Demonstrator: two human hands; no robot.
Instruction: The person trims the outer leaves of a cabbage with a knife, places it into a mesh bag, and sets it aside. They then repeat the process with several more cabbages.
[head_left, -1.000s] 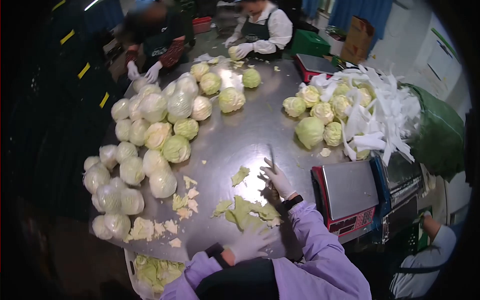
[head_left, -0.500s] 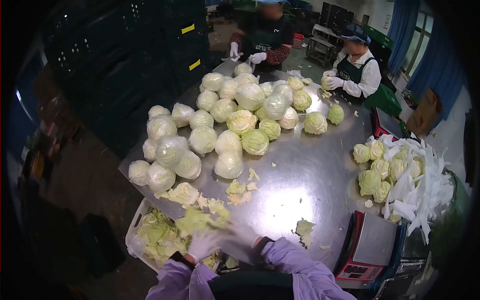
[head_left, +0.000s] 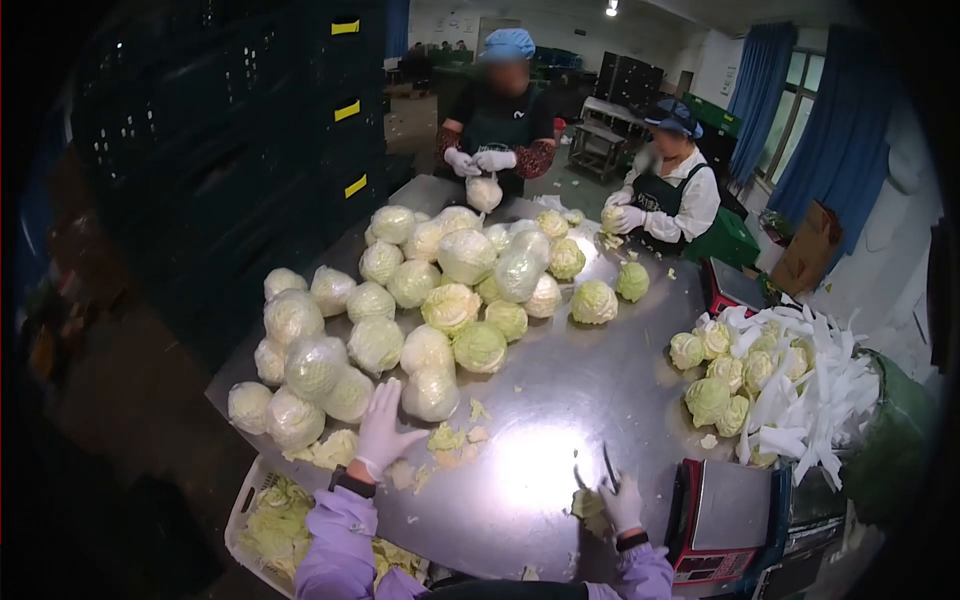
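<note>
My left hand (head_left: pixel 383 432), white-gloved, reaches over the table with fingers spread, its fingertips right at the netted and film-wrapped cabbages (head_left: pixel 432 393). It holds nothing. Cabbage leaf scraps (head_left: pixel 446 437) lie just right of it. My right hand (head_left: pixel 624 503), gloved too, is closed around a slim dark tool (head_left: pixel 609 466) that points up and away; I cannot tell whether it is a knife. Beside that hand is a loose green leaf (head_left: pixel 588 503). Unwrapped cabbages (head_left: pixel 480 347) sit among the wrapped ones.
A white basket (head_left: pixel 240 510) of trimmed leaves stands at the table's (head_left: pixel 470 520) near-left edge. A red-framed scale (head_left: pixel 728 510) is at right, below cabbages and white foam nets (head_left: pixel 810 385). Two co-workers (head_left: pixel 500 130) handle cabbages across the table. Dark crates (head_left: pixel 230 180) rise at left.
My left hand has gone from above the basket to the wrapped cabbages; the leaves are out of it. My right hand has moved right and now holds the dark tool. My view has tilted up.
</note>
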